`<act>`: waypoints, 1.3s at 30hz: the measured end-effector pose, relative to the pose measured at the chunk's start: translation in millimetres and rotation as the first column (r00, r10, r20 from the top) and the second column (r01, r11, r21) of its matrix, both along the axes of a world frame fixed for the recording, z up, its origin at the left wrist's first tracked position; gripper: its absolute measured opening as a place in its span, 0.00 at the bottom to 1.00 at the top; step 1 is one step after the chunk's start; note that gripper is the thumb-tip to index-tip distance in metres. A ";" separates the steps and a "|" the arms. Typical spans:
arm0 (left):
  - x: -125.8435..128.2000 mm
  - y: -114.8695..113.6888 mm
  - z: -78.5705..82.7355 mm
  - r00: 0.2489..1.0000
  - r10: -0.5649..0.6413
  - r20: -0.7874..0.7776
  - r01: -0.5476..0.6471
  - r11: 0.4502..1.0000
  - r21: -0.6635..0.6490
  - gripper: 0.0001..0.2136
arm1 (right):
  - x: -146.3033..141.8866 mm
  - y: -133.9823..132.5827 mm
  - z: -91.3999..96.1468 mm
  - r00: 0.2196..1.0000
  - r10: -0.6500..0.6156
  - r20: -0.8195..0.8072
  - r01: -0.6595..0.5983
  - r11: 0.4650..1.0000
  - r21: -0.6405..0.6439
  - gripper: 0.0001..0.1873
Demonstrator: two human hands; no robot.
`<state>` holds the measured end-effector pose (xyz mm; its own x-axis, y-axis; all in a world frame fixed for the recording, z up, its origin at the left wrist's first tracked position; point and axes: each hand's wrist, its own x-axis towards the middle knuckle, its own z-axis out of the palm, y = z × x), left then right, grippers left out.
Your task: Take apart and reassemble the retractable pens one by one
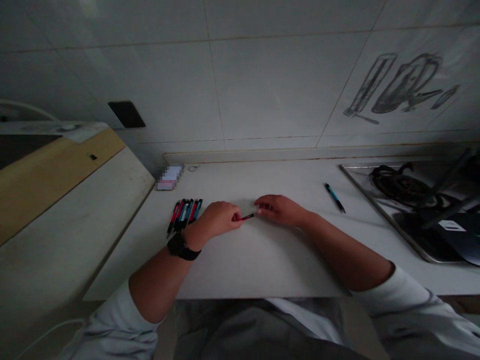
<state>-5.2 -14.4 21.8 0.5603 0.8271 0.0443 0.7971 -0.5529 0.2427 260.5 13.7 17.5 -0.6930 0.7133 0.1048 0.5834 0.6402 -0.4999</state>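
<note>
My left hand [224, 218], with a black watch on its wrist, is closed around a red pen [246, 217]. The pen's dark end sticks out to the right, toward my other hand. Just beyond that end is my right hand [279, 210], its fingers curled and the fingertips close together. Whatever they pinch is too small to make out. Left of my left hand lies a row of several red, blue and black pens [183, 214], partly hidden by the hand. A single blue and black pen [334, 198] lies apart on the right of the white counter [262, 270].
At the back left are a blurred small packet [170, 177] and a thin ring [194, 168]. A gas stove [423, 210] with a metal rim borders the right side. On the left stands a large white panel with a wooden edge [75, 175]. A tiled wall [262, 90] closes the back.
</note>
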 end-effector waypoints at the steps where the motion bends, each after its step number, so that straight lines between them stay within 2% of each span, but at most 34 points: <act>1: 4.6 -0.9 -1.4 1.000 -0.021 0.001 0.021 1.000 0.021 0.06 | -4.8 -3.6 -0.2 0.999 0.038 -0.010 -0.038 0.999 -0.014 0.19; 3: 10.6 -0.9 -4.5 0.998 -0.055 0.011 0.054 0.996 0.070 0.07 | -12.5 -8.5 -1.8 0.996 0.088 0.010 -0.088 0.996 -0.001 0.16; 5: 12.3 1.4 -8.7 0.995 -0.084 0.051 0.077 0.990 0.117 0.06 | -15.1 -9.0 -3.9 0.995 0.085 0.042 -0.087 0.995 0.052 0.14; 8: 8.5 8.4 -16.6 0.982 -0.098 0.159 0.069 0.982 0.178 0.07 | -7.6 -2.6 -4.4 0.999 -0.023 0.039 0.018 0.992 0.124 0.15; 12: 0.7 17.0 -22.9 0.957 -0.046 0.285 -0.016 0.977 0.214 0.09 | 11.8 7.7 -0.3 0.985 -0.169 -0.043 0.173 0.976 0.135 0.15; 15: -0.1 19.7 -20.2 0.932 -0.005 0.362 -0.098 0.959 0.266 0.07 | 19.4 10.2 1.1 0.976 -0.206 -0.068 0.214 0.967 0.135 0.13; 18: 3.9 21.8 -10.4 0.914 -0.013 0.405 -0.122 0.944 0.306 0.05 | 19.2 9.7 -0.8 0.979 -0.190 -0.070 0.197 0.972 0.129 0.13; 22: 12.7 25.7 4.8 0.929 -0.061 0.365 -0.065 0.945 0.322 0.04 | 16.3 9.5 -5.1 0.988 -0.109 -0.107 0.122 0.985 0.125 0.13; 24: 16.8 26.8 6.4 0.939 -0.067 0.337 -0.049 0.945 0.324 0.04 | 16.0 10.2 -7.1 0.989 -0.092 -0.114 0.106 0.987 0.123 0.14; 29: 17.8 26.8 -12.3 0.949 -0.016 0.314 -0.085 0.948 0.308 0.06 | 15.9 13.2 -14.3 0.994 -0.083 -0.066 0.091 0.987 0.129 0.15; 32: 11.8 27.9 -22.3 0.964 -0.030 0.265 -0.050 0.956 0.289 0.07 | 12.7 13.6 -18.7 0.996 -0.089 -0.012 0.090 0.988 0.129 0.16; 39: 1.9 30.4 -15.3 0.972 -0.040 0.231 -0.006 0.981 0.194 0.07 | 1.8 10.8 -19.6 0.994 -0.109 0.005 0.108 0.986 0.130 0.16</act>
<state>-3.3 16.0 6.5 0.5295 0.7806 0.3321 0.7210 -0.6204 0.3087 262.3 24.5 -2.2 -0.6141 0.7652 0.1935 0.6581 0.6318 -0.4095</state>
